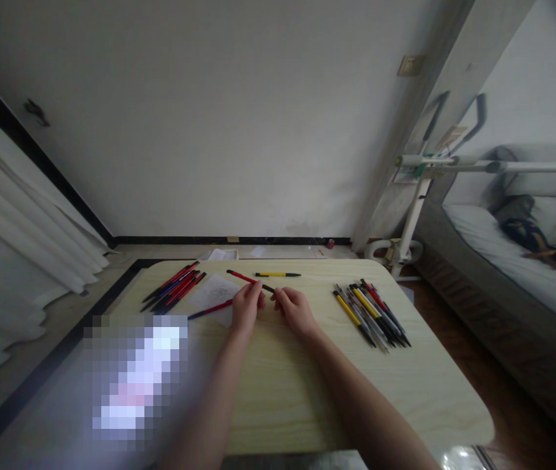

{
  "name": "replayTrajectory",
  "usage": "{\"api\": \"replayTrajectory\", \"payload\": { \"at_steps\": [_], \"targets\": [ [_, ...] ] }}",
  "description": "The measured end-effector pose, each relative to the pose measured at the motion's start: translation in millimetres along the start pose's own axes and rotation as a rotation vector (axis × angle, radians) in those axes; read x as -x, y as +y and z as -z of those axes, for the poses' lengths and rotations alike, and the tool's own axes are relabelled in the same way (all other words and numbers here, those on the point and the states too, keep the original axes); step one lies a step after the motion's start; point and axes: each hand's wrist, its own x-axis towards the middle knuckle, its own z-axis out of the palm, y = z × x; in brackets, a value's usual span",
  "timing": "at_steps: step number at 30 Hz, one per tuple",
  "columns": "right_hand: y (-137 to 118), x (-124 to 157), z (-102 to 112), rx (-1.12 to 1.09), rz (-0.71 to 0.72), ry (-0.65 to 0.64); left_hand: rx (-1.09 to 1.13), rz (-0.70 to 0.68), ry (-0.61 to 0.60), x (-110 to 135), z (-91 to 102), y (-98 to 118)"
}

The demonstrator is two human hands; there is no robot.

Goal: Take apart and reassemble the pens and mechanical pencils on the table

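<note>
Holding: a red pen [241,277] with a black end, pinched between both my hands just above the table.
Left hand [247,307]: fingers closed on the pen about where red meets black. The red length sticks out past my fingertips, away from me and to the left.
Right hand [295,309]: knuckles up, fingertips curled in and closed on the black end. The two hands are just beside each other, with a short stretch of pen showing between them.
Just beyond the hands: a yellow pen [278,275] lies alone, crosswise, near the red pen but apart from it.
Left of my left hand: a white sheet of paper [215,289] lies flat. A red-and-blue pen [210,309] lies on its near edge, one end close to my left hand.
Farther left: a bunch of red and dark pens [174,290] lies fanned out beside the paper.
Right of my right hand: a mixed bunch of yellow, black and red pens [370,312] lies side by side, well apart from my fingers.
Under it all: a pale wood-grain table [278,391] with rounded corners.
Near my left forearm: a blurred patch that I cannot make out.
Far right, off the table: a white exercise machine [417,215] and a grey sofa [493,248].
</note>
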Motion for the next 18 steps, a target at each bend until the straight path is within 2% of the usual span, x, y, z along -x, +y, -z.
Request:
{"api": "replayTrajectory", "payload": {
  "at_steps": [11, 18],
  "targets": [
    [-0.8, -1.0, 2.0, -0.015, -0.004, 0.008, 0.052, -0.020, 0.030, -3.7, 3.2, -3.8],
    [-0.3, -1.9, 1.5, -0.050, -0.024, 0.007, 0.127, 0.014, 0.064, -6.4, 5.9, -1.0]
  ]
}}
